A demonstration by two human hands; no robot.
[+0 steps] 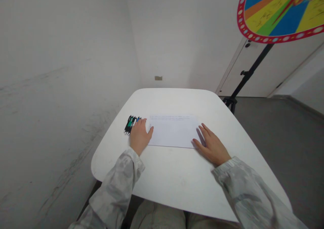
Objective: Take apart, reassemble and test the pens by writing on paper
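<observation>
A white sheet of paper with faint print along its top lies on the white table. My left hand lies flat at the sheet's left edge, fingers stretched out, right beside a small bunch of pens. Its fingertips reach the pens' lower ends. At the paper's right edge rests my right hand, flat on the table with fingers spread and the thumb near the sheet's lower right corner. Neither hand holds anything.
A white wall runs close along the table's left side. A colourful prize wheel on a black tripod stand is at the back right, in front of a white door. Grey floor lies to the right.
</observation>
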